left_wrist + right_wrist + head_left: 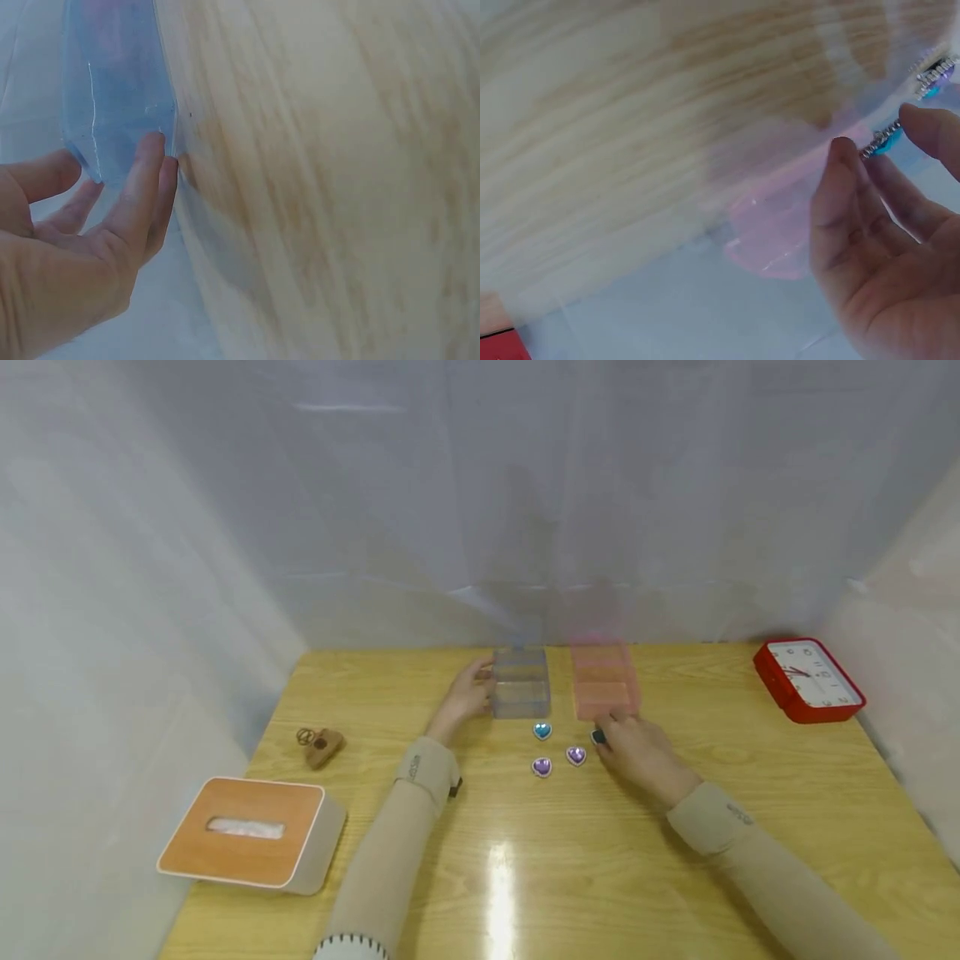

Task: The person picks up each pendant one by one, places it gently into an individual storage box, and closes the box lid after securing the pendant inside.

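Observation:
My left hand (468,693) holds the left end of a clear blue plastic box (521,700), thumb and fingers spread about its end in the left wrist view. Between thumb and fingertips, my right hand (641,752) pinches a blue heart-shaped gem (887,140) with a beaded silver edge, just in front of a clear pink box (603,697). Another blue heart gem (542,730) lies before the blue box. Two purple heart gems, one to the right (576,755) and one to the left (542,767), lie nearer me on the table.
A red clock (810,681) stands at the right back. On the left are a small brown object with a coiled ring (324,748) and a tissue box (251,835) with an orange top. Pale sheeting (480,510) closes off the back and sides of the wooden table (570,877).

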Demonstrator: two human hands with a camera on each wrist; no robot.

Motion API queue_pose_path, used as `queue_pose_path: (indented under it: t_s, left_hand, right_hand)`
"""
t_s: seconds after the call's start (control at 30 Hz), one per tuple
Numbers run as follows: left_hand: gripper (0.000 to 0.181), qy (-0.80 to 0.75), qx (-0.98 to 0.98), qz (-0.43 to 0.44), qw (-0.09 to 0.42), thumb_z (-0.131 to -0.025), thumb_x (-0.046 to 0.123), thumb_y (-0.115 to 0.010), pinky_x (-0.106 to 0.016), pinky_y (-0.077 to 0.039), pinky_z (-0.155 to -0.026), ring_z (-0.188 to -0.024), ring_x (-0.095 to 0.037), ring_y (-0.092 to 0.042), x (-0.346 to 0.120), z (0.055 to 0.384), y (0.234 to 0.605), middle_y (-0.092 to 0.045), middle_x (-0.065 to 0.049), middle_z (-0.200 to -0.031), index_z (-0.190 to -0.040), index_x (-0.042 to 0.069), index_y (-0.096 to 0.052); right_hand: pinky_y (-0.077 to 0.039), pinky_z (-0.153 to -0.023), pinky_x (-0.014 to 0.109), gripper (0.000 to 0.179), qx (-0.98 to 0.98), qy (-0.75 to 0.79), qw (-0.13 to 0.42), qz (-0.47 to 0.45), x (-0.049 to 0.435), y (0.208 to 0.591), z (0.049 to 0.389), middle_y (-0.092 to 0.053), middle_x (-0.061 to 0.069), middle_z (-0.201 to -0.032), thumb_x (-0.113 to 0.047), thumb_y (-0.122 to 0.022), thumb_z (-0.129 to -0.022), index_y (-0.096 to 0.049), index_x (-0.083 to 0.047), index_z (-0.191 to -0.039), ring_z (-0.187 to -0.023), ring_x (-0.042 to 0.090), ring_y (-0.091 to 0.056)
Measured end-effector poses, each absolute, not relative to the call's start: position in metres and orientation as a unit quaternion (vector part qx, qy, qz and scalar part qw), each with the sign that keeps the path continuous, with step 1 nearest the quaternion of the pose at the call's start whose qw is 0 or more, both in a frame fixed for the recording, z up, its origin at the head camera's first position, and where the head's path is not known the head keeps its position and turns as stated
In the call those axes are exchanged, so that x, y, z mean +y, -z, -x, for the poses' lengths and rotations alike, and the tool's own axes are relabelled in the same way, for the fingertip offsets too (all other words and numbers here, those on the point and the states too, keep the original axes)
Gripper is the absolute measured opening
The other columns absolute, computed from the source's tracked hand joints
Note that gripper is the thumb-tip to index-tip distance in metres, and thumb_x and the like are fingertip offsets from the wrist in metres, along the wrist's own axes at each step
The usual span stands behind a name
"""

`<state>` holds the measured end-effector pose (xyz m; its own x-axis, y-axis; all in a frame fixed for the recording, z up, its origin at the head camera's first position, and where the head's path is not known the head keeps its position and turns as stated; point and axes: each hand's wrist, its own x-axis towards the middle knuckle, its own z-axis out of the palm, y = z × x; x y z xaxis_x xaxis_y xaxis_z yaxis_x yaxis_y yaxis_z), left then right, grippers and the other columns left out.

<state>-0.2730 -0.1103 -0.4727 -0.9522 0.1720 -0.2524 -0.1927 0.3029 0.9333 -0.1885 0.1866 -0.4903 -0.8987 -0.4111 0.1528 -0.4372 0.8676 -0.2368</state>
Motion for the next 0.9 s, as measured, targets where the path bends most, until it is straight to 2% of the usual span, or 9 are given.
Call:
queue_pose_path:
  t_s: [0.1,0.17,0.23,0.3,0.37,0.47,0.6,0.7,0.9]
  left_hand:
    - [0.057,-0.596,0.786,0.008,0.163,-0.109,0.007,-0.049,-0.053,-0.057,-0.110,-0.137,-0.044,-0.055,-0.110,0.273,0.473,-0.042,-0.024,-0.160,-0.164,0.012,-0.034]
    - [0.057,-0.600,0.783,0.010,0.160,-0.109,0.007,-0.049,-0.053,-0.056,-0.110,-0.138,-0.043,-0.054,-0.111,0.273,0.475,-0.042,-0.024,-0.161,-0.164,0.014,-0.035]
    - [0.057,-0.601,0.783,0.009,0.158,-0.109,0.008,-0.049,-0.053,-0.056,-0.111,-0.139,-0.043,-0.053,-0.112,0.273,0.475,-0.041,-0.024,-0.162,-0.164,0.015,-0.035]
    - [0.057,-0.601,0.784,0.008,0.157,-0.109,0.008,-0.048,-0.054,-0.055,-0.112,-0.140,-0.043,-0.052,-0.112,0.273,0.476,-0.040,-0.024,-0.162,-0.164,0.015,-0.035]
    - [0.056,-0.600,0.784,0.006,0.158,-0.109,0.008,-0.048,-0.054,-0.055,-0.112,-0.141,-0.042,-0.052,-0.112,0.273,0.477,-0.040,-0.024,-0.162,-0.164,0.015,-0.035]
    - [0.056,-0.601,0.784,0.004,0.158,-0.110,0.008,-0.047,-0.054,-0.055,-0.112,-0.141,-0.043,-0.051,-0.112,0.274,0.477,-0.040,-0.025,-0.161,-0.164,0.014,-0.035]
    - [0.055,-0.604,0.782,0.007,0.156,-0.110,0.008,-0.047,-0.054,-0.053,-0.114,-0.141,-0.042,-0.050,-0.113,0.274,0.476,-0.041,-0.024,-0.160,-0.163,0.014,-0.036]
    - [0.055,-0.605,0.781,0.009,0.156,-0.109,0.008,-0.049,-0.054,-0.053,-0.114,-0.141,-0.042,-0.051,-0.113,0.273,0.475,-0.042,-0.024,-0.160,-0.163,0.014,-0.037]
    - [0.056,-0.594,0.788,0.011,0.158,-0.109,0.009,-0.051,-0.050,-0.056,-0.109,-0.137,-0.040,-0.055,-0.116,0.275,0.475,-0.046,-0.022,-0.159,-0.163,0.016,-0.039]
  right_hand:
    - [-0.052,-0.055,0.035,0.011,-0.963,-0.158,0.049,-0.213,0.186,0.486,0.187,-0.065,0.010,-0.088,-0.013,-0.072,-0.097,-0.065,-0.004,-0.100,-0.069,0.020,-0.060]
    - [-0.054,-0.055,0.034,0.016,-0.960,-0.178,0.055,-0.209,0.184,0.480,0.188,-0.069,0.011,-0.093,-0.015,-0.071,-0.098,-0.066,-0.005,-0.109,-0.070,0.019,-0.063]
    - [-0.054,-0.052,0.033,0.023,-0.957,-0.194,0.065,-0.208,0.182,0.472,0.191,-0.073,0.014,-0.098,-0.017,-0.073,-0.097,-0.067,-0.004,-0.115,-0.067,0.019,-0.065]
    - [-0.049,-0.047,0.027,0.028,-0.951,-0.207,0.080,-0.215,0.181,0.464,0.195,-0.075,0.015,-0.102,-0.016,-0.076,-0.096,-0.067,-0.003,-0.119,-0.064,0.018,-0.067]
    - [-0.044,-0.042,0.024,0.030,-0.946,-0.210,0.103,-0.225,0.181,0.458,0.200,-0.076,0.017,-0.102,-0.015,-0.079,-0.094,-0.068,-0.002,-0.118,-0.065,0.020,-0.071]
    - [-0.045,-0.043,0.024,0.030,-0.938,-0.216,0.125,-0.241,0.179,0.452,0.210,-0.074,0.018,-0.106,-0.015,-0.082,-0.092,-0.069,-0.003,-0.115,-0.073,0.025,-0.075]
    - [-0.057,-0.053,0.036,0.029,-0.932,-0.228,0.136,-0.248,0.174,0.447,0.222,-0.070,0.018,-0.110,-0.014,-0.084,-0.090,-0.069,-0.005,-0.113,-0.078,0.028,-0.072]
    - [-0.062,-0.064,0.043,0.025,-0.926,-0.245,0.137,-0.253,0.171,0.446,0.227,-0.070,0.019,-0.107,-0.008,-0.081,-0.089,-0.070,-0.004,-0.110,-0.083,0.030,-0.070]
    - [-0.064,-0.072,0.043,0.025,-0.914,-0.278,0.135,-0.261,0.165,0.444,0.233,-0.071,0.020,-0.107,0.001,-0.075,-0.089,-0.071,-0.002,-0.113,-0.089,0.034,-0.072]
